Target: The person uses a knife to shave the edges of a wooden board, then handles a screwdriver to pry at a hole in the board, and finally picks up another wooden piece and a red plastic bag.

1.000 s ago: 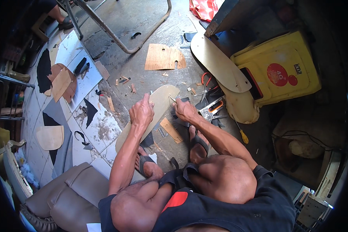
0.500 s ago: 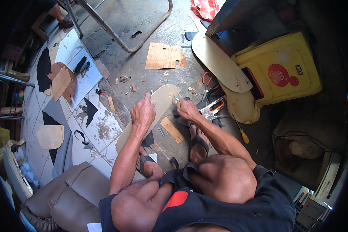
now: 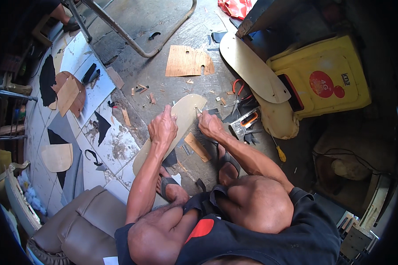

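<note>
Between my feet lies a long pale board [image 3: 186, 111] with a rounded far end, slanting from lower left to upper right. My left hand [image 3: 162, 126] is closed on the board about its middle, thumb side up. At the far right edge of it, my right hand [image 3: 211, 125] pinches a thin pointed metal tool [image 3: 197, 109]. The tool's tip meets the board's surface near a small mark; most of its length is hidden in my fist, so its kind does not show. A wooden strip [image 3: 197, 148] rests beside the board, below my right hand.
Right of my hands lie red-handled pliers [image 3: 237, 95], a staple gun [image 3: 244, 123] and a yellow-handled screwdriver [image 3: 281, 153]. Two more rounded boards [image 3: 252, 66] lean by a yellow plastic panel [image 3: 323, 79]. A plywood piece [image 3: 185, 62] lies ahead, near a metal chair frame [image 3: 150, 54].
My right hand has shifted slightly left, and the tool in it stands more upright at the board. My left hand keeps its hold on the board.
</note>
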`<action>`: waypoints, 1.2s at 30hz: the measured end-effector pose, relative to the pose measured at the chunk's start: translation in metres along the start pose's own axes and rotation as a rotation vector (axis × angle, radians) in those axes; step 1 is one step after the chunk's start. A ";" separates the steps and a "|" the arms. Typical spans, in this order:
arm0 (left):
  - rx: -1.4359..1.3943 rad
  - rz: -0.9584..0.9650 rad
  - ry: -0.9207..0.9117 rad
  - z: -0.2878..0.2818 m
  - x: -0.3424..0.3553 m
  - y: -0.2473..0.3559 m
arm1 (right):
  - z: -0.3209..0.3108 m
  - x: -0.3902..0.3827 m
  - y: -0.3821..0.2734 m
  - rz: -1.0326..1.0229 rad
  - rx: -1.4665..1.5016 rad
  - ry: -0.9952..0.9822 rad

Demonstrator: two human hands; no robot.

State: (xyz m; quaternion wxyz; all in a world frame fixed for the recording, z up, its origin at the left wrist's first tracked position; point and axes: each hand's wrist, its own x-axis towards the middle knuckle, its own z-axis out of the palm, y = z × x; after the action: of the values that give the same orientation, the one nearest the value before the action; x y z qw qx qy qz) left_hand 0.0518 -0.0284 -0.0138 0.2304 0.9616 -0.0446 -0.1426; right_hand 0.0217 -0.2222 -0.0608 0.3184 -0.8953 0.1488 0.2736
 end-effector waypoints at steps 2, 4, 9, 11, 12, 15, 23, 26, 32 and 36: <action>-0.005 -0.005 -0.003 -0.002 0.001 -0.002 | -0.001 -0.002 -0.005 0.000 -0.031 0.008; -0.017 0.009 -0.001 0.000 0.004 0.000 | -0.010 -0.009 -0.005 -0.001 -0.094 0.011; 0.011 -0.002 -0.006 -0.003 0.002 -0.004 | -0.003 -0.003 -0.012 0.011 -0.069 -0.009; 0.024 -0.011 -0.025 -0.004 0.000 -0.005 | 0.004 0.003 -0.010 0.004 -0.027 -0.014; 0.020 -0.002 -0.029 -0.003 0.000 -0.002 | 0.011 0.013 0.005 -0.071 -0.091 -0.052; -0.018 0.055 -0.015 0.004 0.004 0.011 | 0.019 0.038 0.044 -0.187 -0.194 -0.101; 0.006 0.044 0.004 -0.002 -0.003 0.009 | -0.023 0.029 0.004 0.365 0.890 -0.623; 0.011 0.031 0.020 0.001 -0.009 0.008 | -0.016 0.026 0.017 0.292 0.964 -0.618; 0.021 -0.022 0.002 -0.001 0.003 -0.003 | 0.004 -0.003 0.023 -0.012 0.356 -0.028; 0.017 -0.042 -0.033 -0.003 0.008 -0.001 | -0.012 0.000 0.013 0.027 -0.021 -0.016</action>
State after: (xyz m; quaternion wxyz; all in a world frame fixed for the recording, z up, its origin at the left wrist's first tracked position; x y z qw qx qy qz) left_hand 0.0604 -0.0275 -0.0141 0.2183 0.9618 -0.0296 -0.1625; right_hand 0.0209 -0.2403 -0.0594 0.3067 -0.8942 0.1553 0.2867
